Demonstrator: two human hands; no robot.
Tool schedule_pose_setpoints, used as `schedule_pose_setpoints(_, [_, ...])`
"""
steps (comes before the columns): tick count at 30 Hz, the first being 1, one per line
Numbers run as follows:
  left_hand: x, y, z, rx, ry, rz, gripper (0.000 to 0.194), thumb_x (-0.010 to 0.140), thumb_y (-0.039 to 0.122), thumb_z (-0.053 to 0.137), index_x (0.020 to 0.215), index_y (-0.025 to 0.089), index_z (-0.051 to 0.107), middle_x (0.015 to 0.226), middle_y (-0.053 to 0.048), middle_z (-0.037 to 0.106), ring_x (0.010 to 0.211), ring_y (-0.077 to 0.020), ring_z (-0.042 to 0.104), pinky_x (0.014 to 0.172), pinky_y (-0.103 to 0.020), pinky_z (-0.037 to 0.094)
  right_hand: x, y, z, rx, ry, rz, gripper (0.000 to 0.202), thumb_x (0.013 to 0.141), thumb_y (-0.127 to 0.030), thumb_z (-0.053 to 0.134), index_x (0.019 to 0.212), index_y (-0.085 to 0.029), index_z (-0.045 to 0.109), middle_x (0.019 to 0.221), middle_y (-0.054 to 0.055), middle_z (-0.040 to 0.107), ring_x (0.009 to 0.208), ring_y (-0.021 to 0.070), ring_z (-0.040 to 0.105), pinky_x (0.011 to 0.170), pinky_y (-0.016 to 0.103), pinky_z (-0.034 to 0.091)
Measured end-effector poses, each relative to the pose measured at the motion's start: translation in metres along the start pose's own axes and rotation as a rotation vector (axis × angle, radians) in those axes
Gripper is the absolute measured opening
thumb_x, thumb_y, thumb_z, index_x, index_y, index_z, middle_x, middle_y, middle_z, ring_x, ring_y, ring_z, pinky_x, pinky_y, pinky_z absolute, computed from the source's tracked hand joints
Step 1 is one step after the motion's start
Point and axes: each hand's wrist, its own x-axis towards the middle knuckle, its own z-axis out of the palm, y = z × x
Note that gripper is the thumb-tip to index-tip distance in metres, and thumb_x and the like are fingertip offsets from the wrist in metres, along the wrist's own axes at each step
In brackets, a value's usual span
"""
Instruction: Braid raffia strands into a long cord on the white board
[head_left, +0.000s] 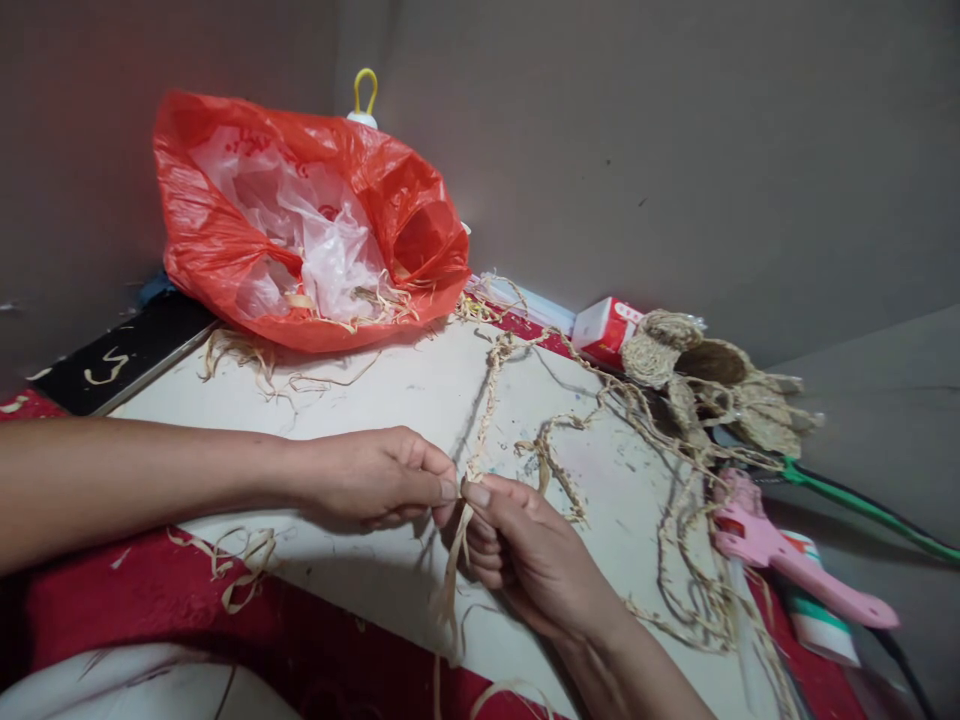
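My left hand (382, 478) and my right hand (521, 545) meet over the white board (360, 400). Both pinch the near end of a braided straw cord (489, 385). From my fingers the braid runs away across the board toward the red bag. Loose pale strands (450, 585) hang below the pinch between the two hands. Exactly how the strands pass between the fingertips is hidden. More braided cord (551, 460) lies in loops to the right of my hands.
An open red plastic bag (217, 255) with clear plastic and straw stands at the back. On the right are a pink glue gun (780, 555), a white bottle (821, 625), woven straw pieces (652, 355) and a red-and-white pack (604, 335). A black flat object (124, 350) lies left.
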Motion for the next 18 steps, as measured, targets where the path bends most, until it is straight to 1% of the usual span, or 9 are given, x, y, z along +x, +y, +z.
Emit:
schedule_pose_setpoints(2, [0.000, 0.002, -0.004, -0.047, -0.014, -0.024, 0.028, 0.087, 0.039, 0.053, 0.070, 0.017, 0.050, 0.042, 0.009, 0.031, 0.036, -0.0060, 0.020, 0.035, -0.020, 0.018, 0.000, -0.001, -0.002, 0.014, -0.019, -0.002, 0.042, 0.079, -0.042, 0.068, 0.055, -0.017, 0.044, 0.044, -0.010, 0.033, 0.038, 0.0026, 0.018, 0.038, 0.018, 0.013])
schedule_pose_setpoints(4, [-0.001, 0.005, -0.009, -0.042, -0.012, -0.035, 0.026, 0.087, 0.037, 0.053, 0.069, 0.017, 0.049, 0.043, 0.009, 0.031, 0.036, -0.0055, 0.019, 0.035, -0.019, 0.016, -0.001, -0.002, -0.004, 0.013, -0.039, 0.000, 0.044, 0.079, -0.042, 0.068, 0.054, -0.018, 0.041, 0.044, -0.010, 0.032, 0.038, 0.0028, 0.019, 0.038, 0.018, 0.013])
schedule_pose_setpoints(7, [-0.005, 0.014, -0.014, 0.085, 0.017, -0.060, 0.025, 0.087, 0.033, 0.051, 0.067, 0.017, 0.048, 0.045, 0.009, 0.031, 0.037, -0.0053, 0.019, 0.035, -0.020, 0.015, -0.001, -0.003, -0.006, -0.003, -0.055, 0.002, 0.044, 0.078, -0.044, 0.068, 0.053, -0.018, 0.042, 0.043, -0.010, 0.032, 0.038, 0.0034, 0.020, 0.039, 0.019, 0.014])
schedule_pose_setpoints(10, [-0.010, 0.026, -0.017, 0.334, 0.075, -0.060, 0.028, 0.088, 0.033, 0.048, 0.065, 0.017, 0.046, 0.049, 0.006, 0.037, 0.040, -0.0061, 0.027, 0.039, -0.020, 0.022, -0.001, -0.004, -0.007, -0.009, -0.071, -0.002, 0.045, 0.077, -0.044, 0.068, 0.052, -0.018, 0.041, 0.042, -0.010, 0.030, 0.038, 0.0035, 0.019, 0.038, 0.018, 0.014])
schedule_pose_setpoints(12, [-0.015, 0.034, -0.017, 0.578, 0.151, -0.006, 0.026, 0.088, 0.033, 0.046, 0.068, 0.016, 0.050, 0.055, 0.003, 0.045, 0.047, -0.0080, 0.037, 0.046, -0.021, 0.029, -0.001, -0.005, -0.008, -0.009, -0.085, -0.010, 0.045, 0.076, -0.043, 0.068, 0.052, -0.018, 0.041, 0.041, -0.010, 0.029, 0.038, 0.0034, 0.019, 0.038, 0.018, 0.013])
schedule_pose_setpoints(14, [-0.020, 0.042, -0.016, 0.865, 0.294, 0.075, 0.021, 0.087, 0.031, 0.047, 0.076, 0.016, 0.057, 0.065, 0.001, 0.053, 0.057, -0.0106, 0.045, 0.054, -0.022, 0.032, -0.001, -0.005, -0.008, -0.002, -0.096, -0.023, 0.044, 0.076, -0.042, 0.068, 0.052, -0.018, 0.041, 0.041, -0.011, 0.029, 0.038, 0.0033, 0.019, 0.037, 0.017, 0.013])
schedule_pose_setpoints(16, [-0.027, 0.049, -0.010, 1.112, 0.459, 0.138, 0.017, 0.085, 0.028, 0.049, 0.080, 0.017, 0.061, 0.073, -0.001, 0.058, 0.064, -0.0125, 0.047, 0.058, -0.024, 0.031, -0.002, -0.006, -0.009, 0.015, -0.114, -0.033, 0.043, 0.077, -0.041, 0.067, 0.052, -0.018, 0.041, 0.041, -0.011, 0.028, 0.038, 0.0031, 0.018, 0.037, 0.017, 0.012])
schedule_pose_setpoints(17, [-0.030, 0.051, -0.006, 1.201, 0.509, 0.145, 0.015, 0.084, 0.027, 0.050, 0.078, 0.017, 0.061, 0.074, -0.002, 0.058, 0.064, -0.0130, 0.047, 0.058, -0.024, 0.030, -0.002, -0.006, -0.009, 0.026, -0.126, -0.036, 0.042, 0.077, -0.041, 0.066, 0.052, -0.018, 0.041, 0.042, -0.011, 0.027, 0.038, 0.0030, 0.017, 0.036, 0.016, 0.012])
schedule_pose_setpoints(18, [-0.034, 0.052, 0.000, 1.260, 0.514, 0.141, 0.015, 0.083, 0.025, 0.050, 0.074, 0.017, 0.060, 0.073, -0.002, 0.058, 0.063, -0.0131, 0.047, 0.058, -0.025, 0.029, -0.002, -0.007, -0.009, 0.037, -0.137, -0.039, 0.042, 0.078, -0.040, 0.066, 0.052, -0.018, 0.041, 0.042, -0.011, 0.027, 0.038, 0.0030, 0.017, 0.036, 0.016, 0.012])
